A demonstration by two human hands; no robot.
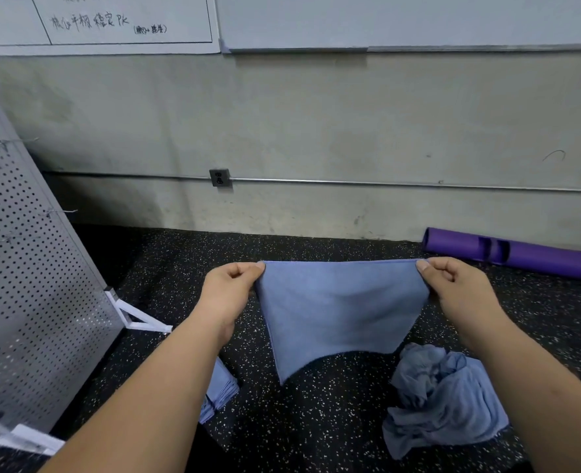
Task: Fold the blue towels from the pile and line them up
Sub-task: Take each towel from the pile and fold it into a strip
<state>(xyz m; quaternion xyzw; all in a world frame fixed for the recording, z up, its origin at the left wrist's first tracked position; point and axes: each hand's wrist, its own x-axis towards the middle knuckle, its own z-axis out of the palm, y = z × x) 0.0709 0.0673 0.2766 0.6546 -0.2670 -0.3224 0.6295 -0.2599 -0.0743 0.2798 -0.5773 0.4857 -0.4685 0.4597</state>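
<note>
Two hands hold one blue towel (pixel 340 312) stretched in the air above the speckled floor (pixel 316 421). Our left hand (pixel 229 285) pinches the top left corner and our right hand (pixel 452 285) the top right, each grip narrow, thumb pressed to curled forefinger with cloth between. The towel's top edge runs level from left to right between the two grips, its long axis lying across us. The rest hangs down toward us, the lower left corner drooping to a point.

Both hands are equally near the cloth, and neither holds anything else. The crumpled pile of blue towels (pixel 442 404) lies on the floor below and to the right, beside our right forearm. A stack of folded blue towels (pixel 222 387) sits low to the left, partly hidden by our left forearm.

We judge that the coming fold turns on that level top edge: carry one corner across to the other, or lay the towel flat on the floor between pile and stack. A rolled purple mat (pixel 521 257) lies by the wall (pixel 350 131).
</note>
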